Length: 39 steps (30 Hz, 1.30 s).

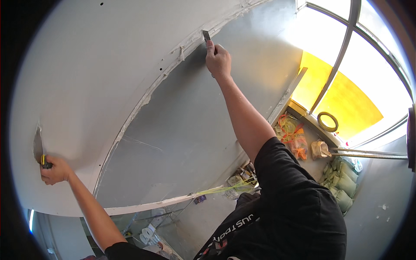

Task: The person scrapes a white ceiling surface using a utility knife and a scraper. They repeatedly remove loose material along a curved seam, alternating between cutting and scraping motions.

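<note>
Clasps a scraper (206,34) in the right hand (218,60), with a white-smeared seam (182,53) above the fist; curls the left hand (55,170) round a yellow-and-dark handle (43,160), before a white panel (99,78).

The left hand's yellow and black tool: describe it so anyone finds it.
Find the large flat white panel filling the upper left. Near its lower left end, the bare left hand holds the yellow and black tool, whose yellow part sets it apart from the narrow dark tool in the bare right hand.
</note>
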Available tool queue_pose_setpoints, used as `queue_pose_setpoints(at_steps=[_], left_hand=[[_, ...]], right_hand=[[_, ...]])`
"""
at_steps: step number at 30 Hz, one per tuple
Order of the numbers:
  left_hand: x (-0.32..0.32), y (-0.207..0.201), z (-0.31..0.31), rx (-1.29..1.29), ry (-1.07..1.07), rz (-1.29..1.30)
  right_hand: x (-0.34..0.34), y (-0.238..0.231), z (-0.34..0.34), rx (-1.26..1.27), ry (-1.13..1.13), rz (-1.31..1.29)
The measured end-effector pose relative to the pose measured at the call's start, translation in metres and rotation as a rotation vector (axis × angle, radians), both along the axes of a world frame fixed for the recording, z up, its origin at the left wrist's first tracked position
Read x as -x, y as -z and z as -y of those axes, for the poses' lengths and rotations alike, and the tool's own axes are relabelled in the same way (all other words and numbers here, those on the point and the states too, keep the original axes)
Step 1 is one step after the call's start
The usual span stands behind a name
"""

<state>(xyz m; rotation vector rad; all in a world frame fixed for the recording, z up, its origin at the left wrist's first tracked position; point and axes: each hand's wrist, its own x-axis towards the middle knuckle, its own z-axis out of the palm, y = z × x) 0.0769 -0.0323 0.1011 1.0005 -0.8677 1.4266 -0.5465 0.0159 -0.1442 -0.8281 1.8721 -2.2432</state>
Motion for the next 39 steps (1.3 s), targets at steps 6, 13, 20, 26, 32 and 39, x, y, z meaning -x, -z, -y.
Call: queue_pose_setpoints(at_steps=[6, 13, 20, 26, 32, 39], left_hand=[[0.002, 0.004, -0.001, -0.063, -0.007, -0.063], [-0.01, -0.003, 0.007, 0.049, -0.037, -0.035], [-0.014, -0.004, 0.005, 0.005, -0.041, -0.066], [-0.005, 0.0, 0.011, -0.002, -0.051, -0.076], [-0.026, -0.003, 0.01, -0.025, -0.075, -0.059], [0.002, 0.006, 0.001, -0.013, -0.018, -0.009]], right_hand=[[-0.024, 0.003, 0.007, -0.027, 0.03, 0.025], [-0.049, -0.005, 0.009, -0.062, 0.026, 0.099], [-0.071, -0.014, -0.003, -0.049, 0.006, 0.163], [-0.102, -0.01, -0.006, 0.004, -0.031, 0.104], [-0.181, 0.001, -0.031, 0.062, -0.202, -0.165], [-0.069, 0.012, -0.017, 0.047, 0.095, 0.132]])
